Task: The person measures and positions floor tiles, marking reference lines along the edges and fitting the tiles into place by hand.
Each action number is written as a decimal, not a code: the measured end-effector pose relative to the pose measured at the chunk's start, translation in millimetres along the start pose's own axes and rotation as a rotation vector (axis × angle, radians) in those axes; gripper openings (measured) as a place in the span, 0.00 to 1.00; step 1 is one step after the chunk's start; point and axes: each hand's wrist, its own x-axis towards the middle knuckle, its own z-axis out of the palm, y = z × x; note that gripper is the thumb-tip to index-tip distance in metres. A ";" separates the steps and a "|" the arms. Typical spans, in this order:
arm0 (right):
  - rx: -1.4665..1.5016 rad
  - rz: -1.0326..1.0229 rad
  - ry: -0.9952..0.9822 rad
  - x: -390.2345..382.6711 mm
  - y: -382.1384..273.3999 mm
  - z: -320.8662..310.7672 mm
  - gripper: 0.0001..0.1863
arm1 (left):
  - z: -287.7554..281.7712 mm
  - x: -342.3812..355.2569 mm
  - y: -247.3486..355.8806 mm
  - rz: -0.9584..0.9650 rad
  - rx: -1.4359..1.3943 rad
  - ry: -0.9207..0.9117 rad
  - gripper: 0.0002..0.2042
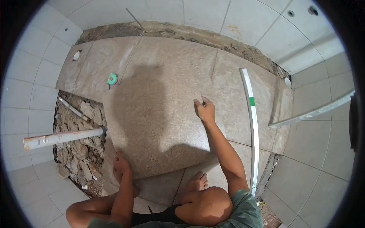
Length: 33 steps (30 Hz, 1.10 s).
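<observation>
A large beige, stone-patterned floor tile (159,133) lies in front of me, its near edge over paler flooring by my feet. At its near left corner is my left hand (121,166), fingers curled at the edge and closed on it. My right hand (205,111) is over the tile's right part, thumb and fingertips bent but apart, with nothing visible between them. Whether it touches the surface I cannot tell. A turquoise tape measure (112,79) sits on the flooring beyond the tile's far left corner.
A long pale straightedge (253,125) lies at right; another metal bar (311,110) slants against the right wall. On the left, a white pipe (62,139) crosses a pit of broken rubble (81,152). A rough trench (190,34) follows the far wall.
</observation>
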 end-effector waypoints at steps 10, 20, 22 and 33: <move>-0.186 0.045 0.018 17.0 -7.4 20.5 0.31 | 8.5 -10.0 45.0 0.036 0.162 0.051 0.35; -0.270 0.010 0.043 21.5 -27.7 33.9 0.30 | 20.1 8.6 69.5 -0.003 0.137 0.027 0.35; -0.271 -0.013 0.061 25.2 -27.2 41.1 0.30 | 23.2 16.1 65.7 0.028 0.136 0.071 0.35; -0.290 -0.044 0.117 20.3 -42.7 46.1 0.26 | 22.1 20.9 83.5 0.000 0.143 0.022 0.41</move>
